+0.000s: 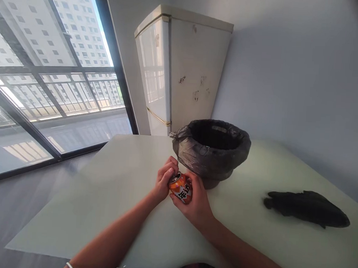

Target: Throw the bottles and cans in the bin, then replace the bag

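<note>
Head view: one can (182,192), one bin (207,162), one fish-shaped item (309,209), one left hand (164,180), one right hand (198,198); pale table (128,175), fridge (195,70) and glass door (76,68) beyond; can just before bin, top facing up and leftward, long axis slanting down to the right; right hand grips its body; left fingers curled at its top, grip there cannot be confirmed
</note>
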A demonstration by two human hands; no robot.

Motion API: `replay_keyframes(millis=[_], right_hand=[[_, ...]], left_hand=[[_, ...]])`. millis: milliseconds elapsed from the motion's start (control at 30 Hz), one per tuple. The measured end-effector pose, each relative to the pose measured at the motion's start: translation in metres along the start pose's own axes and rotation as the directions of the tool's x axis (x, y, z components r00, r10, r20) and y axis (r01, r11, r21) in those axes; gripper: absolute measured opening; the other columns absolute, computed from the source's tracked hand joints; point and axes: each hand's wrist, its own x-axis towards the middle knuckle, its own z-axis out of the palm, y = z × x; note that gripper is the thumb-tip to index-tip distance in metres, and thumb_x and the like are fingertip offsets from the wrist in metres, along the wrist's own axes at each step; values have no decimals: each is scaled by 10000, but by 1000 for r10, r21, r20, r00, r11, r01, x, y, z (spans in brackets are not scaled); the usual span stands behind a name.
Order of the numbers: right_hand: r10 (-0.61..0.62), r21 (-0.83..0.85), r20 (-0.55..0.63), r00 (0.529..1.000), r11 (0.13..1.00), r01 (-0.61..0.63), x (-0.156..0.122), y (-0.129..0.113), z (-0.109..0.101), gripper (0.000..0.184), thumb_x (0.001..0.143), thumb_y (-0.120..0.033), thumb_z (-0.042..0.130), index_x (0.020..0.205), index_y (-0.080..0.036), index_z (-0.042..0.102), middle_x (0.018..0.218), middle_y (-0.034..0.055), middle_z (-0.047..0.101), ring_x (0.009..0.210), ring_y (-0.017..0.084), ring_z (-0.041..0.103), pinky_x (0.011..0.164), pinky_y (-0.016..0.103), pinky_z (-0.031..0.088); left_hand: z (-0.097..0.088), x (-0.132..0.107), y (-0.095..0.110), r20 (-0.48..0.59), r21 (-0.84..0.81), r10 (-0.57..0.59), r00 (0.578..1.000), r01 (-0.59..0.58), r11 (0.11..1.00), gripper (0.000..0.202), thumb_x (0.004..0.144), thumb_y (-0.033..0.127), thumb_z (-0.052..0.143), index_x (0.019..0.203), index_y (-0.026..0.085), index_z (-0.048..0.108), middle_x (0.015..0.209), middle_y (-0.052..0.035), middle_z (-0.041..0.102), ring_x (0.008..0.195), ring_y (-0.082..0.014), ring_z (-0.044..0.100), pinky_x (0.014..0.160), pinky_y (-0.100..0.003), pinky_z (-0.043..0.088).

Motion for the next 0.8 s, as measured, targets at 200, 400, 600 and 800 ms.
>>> replay_keyframes(millis=[200, 400, 600, 800], right_hand=[[8, 29, 10, 1000, 1000, -9, 0, 0, 0, 618, 783, -346, 833, 1306, -255, 515, 1205, 102, 656, 1087, 292, 692, 932, 442, 610], [29, 41, 18, 999, 999, -29, 1, -2, -1, 616, 783, -349, 833, 1304, -262, 516, 1195, 92, 656, 1065, 278, 692, 928, 435, 605], [68, 57, 31, 997, 996, -69, 1, -4, -2, 616, 782, -376, 839, 1298, -262, 522, 1182, 78, 647, 1050, 263, 685, 919, 429, 600], [72, 79, 27, 997, 994, -74, 1, -6, -2, 594, 786, -370, 835, 1283, -259, 529, 1166, 73, 644, 1042, 250, 681, 909, 411, 602]], left_hand=[[2, -1, 3, -19, 11, -29, 999, 29, 1000, 415, 1010, 495, 527, 736, 183, 545, 951, -78, 433, 872, -229, 430, 797, -367, 387], [2, -2, 5, -21, 3, -68, 997, 68, 998, 468, 985, 556, 565, 711, 179, 598, 973, -87, 451, 874, -232, 436, 815, -366, 402], [1, -2, 4, -7, 9, -73, 997, 73, 997, 482, 991, 563, 547, 725, 173, 640, 996, -86, 438, 867, -225, 439, 810, -362, 411], [2, -2, 4, -12, 32, -67, 998, 68, 997, 474, 1002, 557, 528, 742, 177, 641, 1004, -87, 442, 866, -228, 444, 801, -363, 413]])
